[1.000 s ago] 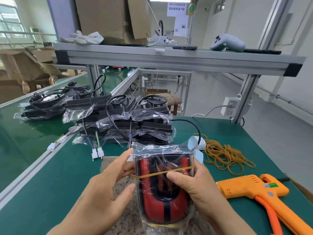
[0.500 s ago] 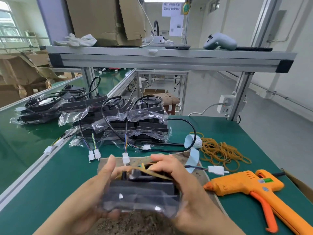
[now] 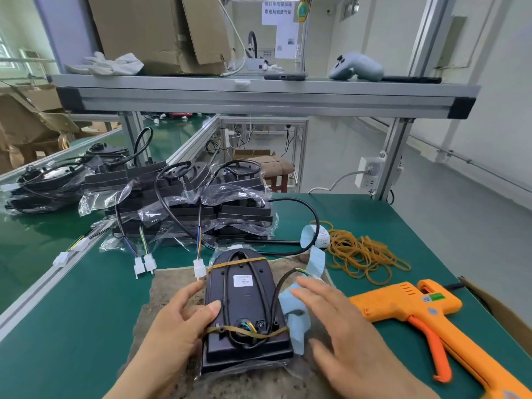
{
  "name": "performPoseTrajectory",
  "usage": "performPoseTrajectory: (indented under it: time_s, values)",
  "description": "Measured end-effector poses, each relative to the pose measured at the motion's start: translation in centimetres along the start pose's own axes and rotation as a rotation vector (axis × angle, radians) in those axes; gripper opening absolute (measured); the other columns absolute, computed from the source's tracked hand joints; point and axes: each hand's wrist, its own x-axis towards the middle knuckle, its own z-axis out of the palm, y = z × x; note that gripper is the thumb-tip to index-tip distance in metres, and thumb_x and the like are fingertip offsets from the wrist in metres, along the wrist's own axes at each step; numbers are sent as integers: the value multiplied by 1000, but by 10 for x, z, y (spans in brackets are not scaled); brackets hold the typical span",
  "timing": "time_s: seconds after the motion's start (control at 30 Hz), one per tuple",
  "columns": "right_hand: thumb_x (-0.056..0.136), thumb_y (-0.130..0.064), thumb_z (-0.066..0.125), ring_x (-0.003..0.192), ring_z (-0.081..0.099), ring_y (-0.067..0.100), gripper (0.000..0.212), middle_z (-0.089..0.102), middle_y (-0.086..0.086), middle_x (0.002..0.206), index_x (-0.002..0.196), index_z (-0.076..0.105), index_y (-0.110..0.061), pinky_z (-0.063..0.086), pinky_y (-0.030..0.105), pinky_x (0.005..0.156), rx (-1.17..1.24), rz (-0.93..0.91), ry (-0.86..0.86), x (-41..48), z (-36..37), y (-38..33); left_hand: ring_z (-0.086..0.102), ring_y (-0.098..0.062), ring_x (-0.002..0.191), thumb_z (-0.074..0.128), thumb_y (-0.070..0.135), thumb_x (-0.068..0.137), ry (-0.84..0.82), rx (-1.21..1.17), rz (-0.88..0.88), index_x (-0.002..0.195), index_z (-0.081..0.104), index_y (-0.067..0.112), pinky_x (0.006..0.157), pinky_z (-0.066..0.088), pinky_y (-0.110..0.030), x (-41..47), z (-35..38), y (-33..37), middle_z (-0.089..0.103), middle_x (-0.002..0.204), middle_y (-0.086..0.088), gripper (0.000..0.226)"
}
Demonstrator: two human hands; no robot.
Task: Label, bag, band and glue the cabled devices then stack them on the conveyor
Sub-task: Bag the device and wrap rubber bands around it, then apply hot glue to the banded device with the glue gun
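The left hand (image 3: 184, 321) grips the bagged device (image 3: 244, 298) at its 9 o'clock edge, thumb on top. The right hand (image 3: 339, 321) is spread flat at its 3 o'clock, holding nothing. This one device lies back-up on the counter (image 3: 86, 312), long axis 12-to-6, with two rubber bands (image 3: 239, 262) across it. One glue gun (image 3: 408, 303) lies further toward 3 o'clock, nearer the right hand.
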Motion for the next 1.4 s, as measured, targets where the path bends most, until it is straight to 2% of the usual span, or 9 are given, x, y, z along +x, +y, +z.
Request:
performPoseTrajectory:
  time_s: [0.1,0.3,0.43,0.5,0.63,0.77,1.03,1.2,1.4]
  values:
    - [86,-10,70,136,19,-20,58,30,-35,142,131,49,-39,11,1,109,48,82,126,-11,-11,12,74,-32,88,65,10,92,30,40,-8,130,52,25,86,55,-45,0,0,-4,76,96,-12,43]
    - [89,-17,71,122,40,-14,39,47,-32,130,117,60,-41,18,-7,95,34,312,207,-26,-33,36,73,-31,92,65,15,93,80,118,25,131,55,25,94,52,-54,5,1,-10,78,90,-1,40]
    - [90,-19,69,114,44,-6,36,55,-23,125,123,63,-32,26,1,92,-2,460,276,-38,-44,53,70,-3,59,65,13,92,90,186,109,123,58,20,51,52,-16,7,2,-10,73,69,16,32]
    - [90,-25,68,109,50,1,34,59,-18,125,124,62,-31,36,16,90,-25,563,299,-46,-51,63,67,2,54,65,14,92,90,205,120,119,59,23,47,49,-15,9,1,-10,71,65,21,30]
    - [87,-46,67,101,54,11,36,59,-4,117,117,61,-25,42,28,81,-167,803,162,-65,-69,91,72,-24,74,67,14,91,86,155,67,119,63,25,81,55,-42,14,-2,-17,77,78,2,31]
    - [86,-61,62,84,56,11,41,56,-10,97,99,52,-24,45,30,68,-254,971,-98,-83,-82,115,73,-23,71,68,18,89,84,108,44,107,66,32,74,55,-39,19,-5,-21,77,84,-3,23]
    - [75,-53,81,89,60,8,40,67,-6,100,102,65,-28,47,26,72,40,999,-226,-81,-94,127,74,-27,81,67,20,90,49,99,32,114,63,30,74,58,-43,20,-6,-21,77,92,-1,26]
    - [74,-40,83,69,55,14,28,63,0,75,81,68,-17,40,30,62,213,1034,-176,-74,-93,132,74,-11,68,63,18,93,28,82,55,113,61,30,45,50,-15,17,-5,-22,77,86,8,23]
    - [80,-29,79,80,69,22,29,73,14,96,102,67,-13,55,39,76,442,983,-195,-74,-91,135,75,-12,78,64,21,93,16,126,76,125,57,29,66,54,-31,15,-4,-21,76,90,13,34]
